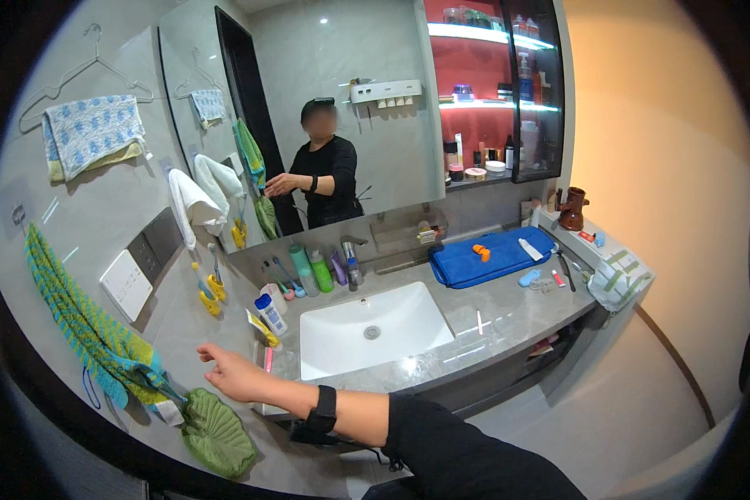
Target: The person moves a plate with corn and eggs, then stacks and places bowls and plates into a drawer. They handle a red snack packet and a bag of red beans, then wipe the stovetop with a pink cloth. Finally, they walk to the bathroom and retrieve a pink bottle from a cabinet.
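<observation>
My right hand [231,373] reaches across to the left with its fingers loosely bent and apart, holding nothing. A black band circles the forearm. Below and left of this hand hangs a green leaf-shaped cloth [217,432], next to a green-and-blue striped towel [94,319] on a wall hook. To the right of the fingers, a yellow tube [264,329] and a white bottle with a blue cap [270,314] stand by the white washbasin [375,334]. A pink item [269,359] lies at the counter's left edge. My left hand is out of view.
A chrome faucet [352,262] rises behind the basin, beside green bottles [320,272] and toothbrushes. Yellow holders [210,300] and a white switch panel [127,285] are on the left wall. A folded blue cloth [494,256] with small items lies on the right counter. The mirror [350,56] shows a person.
</observation>
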Demonstrator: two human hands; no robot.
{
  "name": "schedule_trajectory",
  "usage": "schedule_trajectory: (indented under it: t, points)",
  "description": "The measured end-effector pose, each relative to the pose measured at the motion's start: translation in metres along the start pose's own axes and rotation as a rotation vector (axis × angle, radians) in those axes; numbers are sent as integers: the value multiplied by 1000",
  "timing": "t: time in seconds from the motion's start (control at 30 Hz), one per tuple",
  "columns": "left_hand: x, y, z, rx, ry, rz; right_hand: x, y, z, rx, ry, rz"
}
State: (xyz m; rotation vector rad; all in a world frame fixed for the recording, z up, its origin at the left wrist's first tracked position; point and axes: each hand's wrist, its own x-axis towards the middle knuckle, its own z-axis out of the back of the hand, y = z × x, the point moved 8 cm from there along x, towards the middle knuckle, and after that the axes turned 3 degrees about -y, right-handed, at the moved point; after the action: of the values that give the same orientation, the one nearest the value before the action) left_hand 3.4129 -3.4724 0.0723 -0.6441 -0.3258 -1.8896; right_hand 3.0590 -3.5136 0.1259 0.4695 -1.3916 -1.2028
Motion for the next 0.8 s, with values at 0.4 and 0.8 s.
schedule_trajectory:
  t: [0.4, 0.8]
  points:
    - [38, 15, -84, -184, 12, -12, -52, -32, 68, 131, -159, -269]
    - [59, 63, -43, 13, -133, 70, -72, -20, 33, 122, -170, -372]
